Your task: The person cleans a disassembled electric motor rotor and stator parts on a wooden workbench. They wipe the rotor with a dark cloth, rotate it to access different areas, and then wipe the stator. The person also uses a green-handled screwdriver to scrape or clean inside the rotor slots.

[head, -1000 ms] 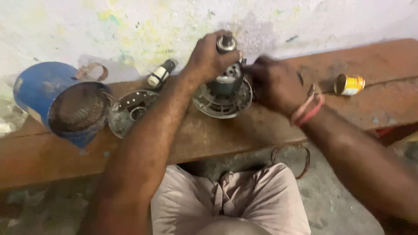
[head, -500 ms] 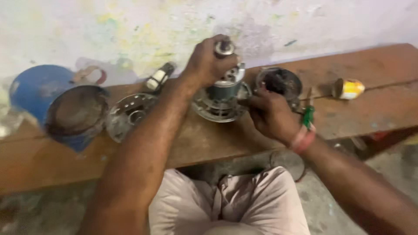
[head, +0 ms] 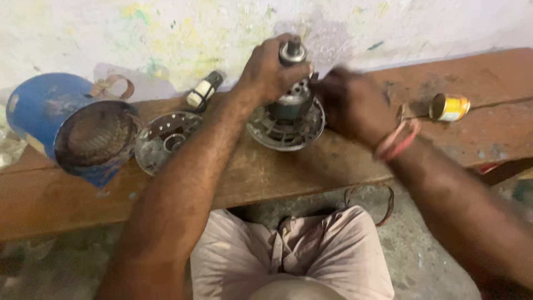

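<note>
Standing upright near the middle of the bench, the motor assembly rests on its round perforated base plate, with a shaft and bearing rising from the top. The left hand is wrapped around that upper shaft from the left, fingers closed on it. The right hand presses against the motor's right side; it is blurred, so whether it grips the housing or only touches it cannot be told. A pink band circles the right wrist.

Just left of the base plate, under the left forearm, lies a loose round metal cover, and beyond it, toward the wall, a small black-and-white part. Farther left a blue cylindrical housing lies on its side, its open end hanging over the bench's near edge. To the right, well apart from the motor, a small yellow tin lies on its side.

Bare wood stays open between the right hand and the tin, and along the near edge in front of the motor. The far edge meets the paint-spattered wall.
</note>
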